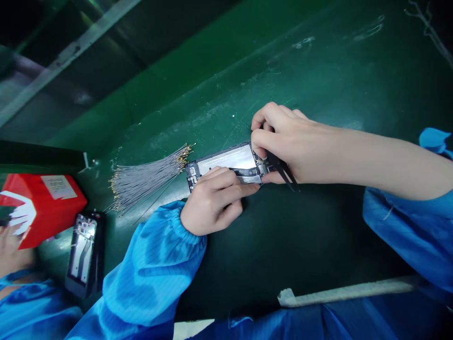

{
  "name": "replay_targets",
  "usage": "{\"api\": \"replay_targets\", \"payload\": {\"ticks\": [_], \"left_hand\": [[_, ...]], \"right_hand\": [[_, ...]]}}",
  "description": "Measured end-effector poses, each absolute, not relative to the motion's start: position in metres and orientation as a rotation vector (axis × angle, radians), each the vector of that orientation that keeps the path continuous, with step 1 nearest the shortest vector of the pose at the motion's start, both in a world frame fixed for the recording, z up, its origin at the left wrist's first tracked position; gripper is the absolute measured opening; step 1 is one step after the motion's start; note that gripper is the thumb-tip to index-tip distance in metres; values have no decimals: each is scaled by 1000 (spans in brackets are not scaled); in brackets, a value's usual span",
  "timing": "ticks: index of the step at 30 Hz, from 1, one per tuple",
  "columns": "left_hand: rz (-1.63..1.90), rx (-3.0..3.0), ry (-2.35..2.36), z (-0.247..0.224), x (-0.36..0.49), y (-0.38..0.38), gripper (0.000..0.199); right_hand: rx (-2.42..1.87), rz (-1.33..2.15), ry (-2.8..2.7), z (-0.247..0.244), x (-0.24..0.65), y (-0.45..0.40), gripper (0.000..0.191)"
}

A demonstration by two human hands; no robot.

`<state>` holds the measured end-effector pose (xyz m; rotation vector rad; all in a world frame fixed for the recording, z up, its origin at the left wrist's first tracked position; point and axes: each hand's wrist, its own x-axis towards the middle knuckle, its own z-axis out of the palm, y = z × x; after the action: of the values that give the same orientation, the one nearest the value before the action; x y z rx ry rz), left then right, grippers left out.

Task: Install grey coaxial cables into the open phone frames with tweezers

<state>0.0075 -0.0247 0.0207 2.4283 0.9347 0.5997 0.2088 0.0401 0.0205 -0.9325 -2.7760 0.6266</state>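
Note:
An opened phone (226, 158) lies on the green table with its silvery inside and a dark flex cable (244, 172) facing up. My left hand (217, 196) is closed at its near edge and over its left part, fingertips against the frame. At the phone's right end is my right hand (278, 137), thumb and fingers bent down onto the small parts there. Black tweezers (283, 172) are held in my right hand, their two prongs sticking out below the palm to the lower right. What its fingertips touch is partly hidden.
A bundle of thin grey cables (148, 177) with gold ends lies just left of the phone. Further left are another opened phone (83, 255) and a red box (53, 203) beside a co-worker's hand (14, 250). A pale strip (347, 290) runs along the front edge.

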Motion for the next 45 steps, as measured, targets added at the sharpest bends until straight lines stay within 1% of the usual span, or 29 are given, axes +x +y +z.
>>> {"api": "replay_targets", "payload": {"ticks": [6, 9, 13, 23, 29, 35, 37, 40, 43, 45], "left_hand": [[580, 2446, 938, 21, 8, -23, 28], [568, 2447, 932, 21, 8, -23, 28], [578, 2433, 933, 21, 7, -23, 28], [564, 2447, 868, 18, 5, -24, 25], [472, 2496, 804, 19, 5, -24, 23], [444, 2526, 803, 19, 7, -24, 25], [455, 2537, 807, 19, 7, -24, 25], [511, 2524, 851, 19, 8, -25, 21], [563, 2495, 997, 17, 9, -27, 14], [562, 2507, 1056, 17, 8, -28, 13]], "right_hand": [[-1017, 555, -2897, 27, 200, 46, 30], [-1008, 575, -2927, 28, 199, 49, 32], [-945, 613, -2895, 25, 204, 51, 30], [-983, 614, -2892, 25, 203, 52, 33], [-953, 644, -2920, 30, 202, 52, 25], [-1032, 648, -2936, 32, 196, 50, 24], [-1042, 616, -2948, 32, 195, 49, 27], [-1039, 562, -2966, 31, 195, 48, 32], [-971, 534, -2972, 28, 197, 50, 30], [-935, 539, -2965, 26, 198, 51, 28]]}}
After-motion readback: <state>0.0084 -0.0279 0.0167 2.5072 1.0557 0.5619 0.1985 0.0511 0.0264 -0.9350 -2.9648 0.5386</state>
